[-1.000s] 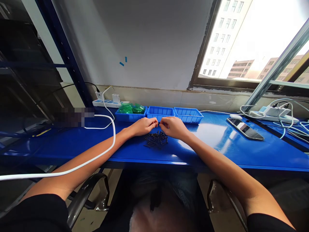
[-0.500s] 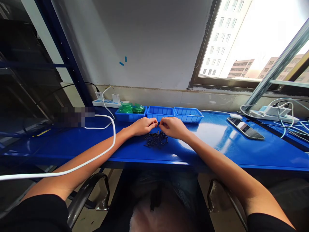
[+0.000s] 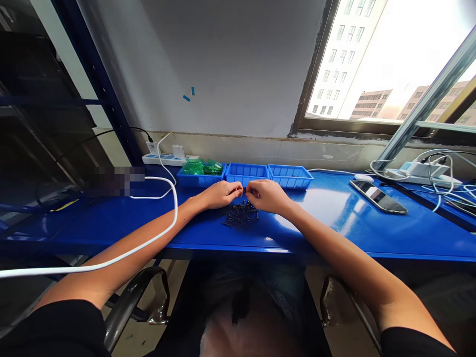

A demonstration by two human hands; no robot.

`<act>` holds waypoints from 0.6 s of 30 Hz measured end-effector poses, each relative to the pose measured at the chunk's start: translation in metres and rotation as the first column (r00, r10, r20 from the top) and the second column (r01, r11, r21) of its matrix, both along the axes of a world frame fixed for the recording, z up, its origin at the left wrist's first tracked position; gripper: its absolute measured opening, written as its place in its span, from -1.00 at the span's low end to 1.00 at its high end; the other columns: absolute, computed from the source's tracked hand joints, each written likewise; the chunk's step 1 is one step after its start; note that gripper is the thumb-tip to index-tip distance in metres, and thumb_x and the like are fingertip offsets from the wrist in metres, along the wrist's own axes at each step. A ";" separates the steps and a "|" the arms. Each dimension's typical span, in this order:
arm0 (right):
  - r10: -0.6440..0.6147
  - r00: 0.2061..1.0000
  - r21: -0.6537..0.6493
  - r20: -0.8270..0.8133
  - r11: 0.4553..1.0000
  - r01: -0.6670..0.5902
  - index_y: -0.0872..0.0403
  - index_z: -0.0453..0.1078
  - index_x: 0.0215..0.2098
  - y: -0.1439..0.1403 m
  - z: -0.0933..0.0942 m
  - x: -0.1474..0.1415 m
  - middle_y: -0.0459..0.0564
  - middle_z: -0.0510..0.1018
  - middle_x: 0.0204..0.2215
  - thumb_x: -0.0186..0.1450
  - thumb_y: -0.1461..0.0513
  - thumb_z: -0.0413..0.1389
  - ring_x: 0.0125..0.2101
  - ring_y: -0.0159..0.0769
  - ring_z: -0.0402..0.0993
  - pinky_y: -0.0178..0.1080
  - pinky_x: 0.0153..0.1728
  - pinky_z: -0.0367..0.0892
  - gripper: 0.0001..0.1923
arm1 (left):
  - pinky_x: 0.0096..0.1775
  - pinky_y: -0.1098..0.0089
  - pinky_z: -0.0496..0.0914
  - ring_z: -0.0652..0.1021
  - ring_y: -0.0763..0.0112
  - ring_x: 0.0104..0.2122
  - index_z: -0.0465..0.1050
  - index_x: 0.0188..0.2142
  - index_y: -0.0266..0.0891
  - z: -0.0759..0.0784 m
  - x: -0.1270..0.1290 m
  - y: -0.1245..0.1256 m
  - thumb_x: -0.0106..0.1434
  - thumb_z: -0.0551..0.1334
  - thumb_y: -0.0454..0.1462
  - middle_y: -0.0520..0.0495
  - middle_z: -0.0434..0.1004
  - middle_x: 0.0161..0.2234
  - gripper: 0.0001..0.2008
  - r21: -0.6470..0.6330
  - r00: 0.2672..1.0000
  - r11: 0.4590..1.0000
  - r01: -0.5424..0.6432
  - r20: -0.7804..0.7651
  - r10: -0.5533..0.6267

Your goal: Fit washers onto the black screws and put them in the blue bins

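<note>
Both hands meet just above a loose pile of dark screws (image 3: 241, 215) on the blue table. My left hand (image 3: 221, 193) is closed in a pinch, its fingertips pointing right; what sits in them is too small to make out. Facing it, my right hand (image 3: 268, 195) is also pinched, fingers curled, with a small dark piece that looks like a screw at its fingertips. Only a narrow gap separates the two sets of fingertips. Behind the hands stand a middle blue bin (image 3: 248, 171) and a right blue bin (image 3: 292, 177).
A left blue bin (image 3: 197, 181) holds green plastic packets (image 3: 203, 167). A thick white cable (image 3: 111, 264) crosses over my left forearm. A phone (image 3: 378, 197) lies at the right, near tangled cords and a power strip (image 3: 420, 174). Another power strip (image 3: 163, 159) stands back left.
Both hands stay in almost the same place over the pile. The right fingers have shifted very slightly; the screws and bins have not moved.
</note>
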State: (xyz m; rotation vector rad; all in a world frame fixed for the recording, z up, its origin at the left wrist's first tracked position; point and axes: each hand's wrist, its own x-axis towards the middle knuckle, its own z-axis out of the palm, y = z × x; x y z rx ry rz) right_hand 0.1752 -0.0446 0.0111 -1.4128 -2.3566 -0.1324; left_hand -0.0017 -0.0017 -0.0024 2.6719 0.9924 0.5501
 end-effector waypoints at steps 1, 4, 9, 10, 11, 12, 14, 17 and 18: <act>0.001 1.000 -0.002 0.002 1.000 -0.001 0.06 0.43 -0.37 0.000 0.000 0.000 -0.08 0.52 -0.47 0.18 0.24 0.01 -0.46 -0.37 0.37 -0.35 -0.49 0.04 -0.84 | -0.46 0.48 0.16 0.37 0.45 -0.54 0.35 -0.31 -0.25 0.000 0.000 0.000 0.24 -0.04 -0.18 0.02 0.42 -0.51 -0.74 -0.001 1.000 1.000 0.002 -0.001 -0.002; -0.001 1.000 -0.005 0.006 1.000 0.001 0.06 0.42 -0.39 0.001 -0.001 0.000 -0.09 0.52 -0.48 0.17 0.25 0.01 -0.46 -0.37 0.37 -0.35 -0.50 0.03 -0.85 | -0.46 0.48 0.16 0.37 0.46 -0.54 0.35 -0.30 -0.26 -0.001 0.000 0.000 0.24 -0.04 -0.18 0.02 0.42 -0.51 -0.74 -0.004 1.000 1.000 0.008 -0.005 -0.008; -0.016 1.000 -0.009 0.009 1.000 0.016 0.07 0.41 -0.41 0.000 0.000 0.000 -0.07 0.52 -0.47 0.17 0.24 0.01 -0.45 -0.36 0.38 -0.35 -0.50 0.03 -0.86 | -0.44 0.48 0.19 0.39 0.45 -0.52 0.34 -0.30 -0.25 -0.001 0.000 0.000 0.24 -0.03 -0.19 0.01 0.45 -0.48 -0.76 -0.018 1.000 1.000 0.015 -0.002 -0.015; -0.015 1.000 -0.010 0.010 1.000 0.015 0.07 0.41 -0.41 -0.001 0.001 -0.001 -0.07 0.52 -0.47 0.17 0.24 0.01 -0.45 -0.36 0.38 -0.35 -0.50 0.03 -0.85 | -0.44 0.48 0.19 0.39 0.45 -0.52 0.34 -0.31 -0.25 -0.001 0.000 0.000 0.24 -0.03 -0.19 0.01 0.44 -0.48 -0.76 -0.020 1.000 1.000 0.015 -0.002 -0.015; -0.013 1.000 -0.011 0.010 1.000 0.013 0.07 0.41 -0.42 -0.001 0.001 -0.001 -0.06 0.52 -0.47 0.18 0.24 0.01 -0.46 -0.36 0.38 -0.35 -0.50 0.02 -0.85 | -0.44 0.48 0.18 0.39 0.45 -0.52 0.34 -0.31 -0.25 0.000 0.000 0.000 0.24 -0.03 -0.19 0.01 0.44 -0.48 -0.76 -0.021 1.000 1.000 0.015 -0.001 -0.015; -0.009 1.000 -0.012 0.010 1.000 0.010 0.07 0.41 -0.42 -0.001 0.001 -0.001 -0.06 0.52 -0.48 0.18 0.24 0.00 -0.46 -0.36 0.37 -0.35 -0.50 0.02 -0.85 | -0.44 0.48 0.18 0.38 0.45 -0.52 0.33 -0.31 -0.25 0.000 0.000 -0.001 0.24 -0.03 -0.19 0.02 0.44 -0.48 -0.76 -0.022 1.000 1.000 0.013 -0.001 -0.013; 0.001 1.000 -0.011 0.012 1.000 -0.001 0.07 0.40 -0.42 -0.001 0.001 0.000 -0.06 0.52 -0.48 0.18 0.25 0.00 -0.47 -0.37 0.37 -0.35 -0.50 0.02 -0.85 | -0.44 0.47 0.17 0.38 0.45 -0.53 0.33 -0.31 -0.25 0.000 0.000 -0.001 0.23 -0.03 -0.19 0.02 0.43 -0.48 -0.76 -0.022 1.000 1.000 0.012 -0.002 -0.012; 0.018 1.000 -0.010 0.017 1.000 -0.018 0.08 0.39 -0.43 0.000 0.000 0.000 -0.06 0.52 -0.48 0.18 0.26 0.00 -0.47 -0.37 0.36 -0.35 -0.50 0.01 -0.86 | -0.45 0.47 0.17 0.36 0.45 -0.54 0.33 -0.32 -0.25 0.001 0.000 -0.001 0.23 -0.03 -0.19 0.03 0.41 -0.51 -0.76 -0.020 1.000 1.000 0.014 -0.007 -0.014; 0.022 1.000 -0.010 0.019 1.000 -0.021 0.08 0.39 -0.43 0.001 0.000 0.000 -0.06 0.52 -0.48 0.18 0.26 0.00 -0.47 -0.37 0.36 -0.35 -0.50 0.01 -0.86 | -0.46 0.47 0.16 0.35 0.46 -0.55 0.33 -0.32 -0.25 0.001 0.000 -0.001 0.23 -0.03 -0.19 0.03 0.40 -0.51 -0.76 -0.019 1.000 1.000 0.014 -0.008 -0.014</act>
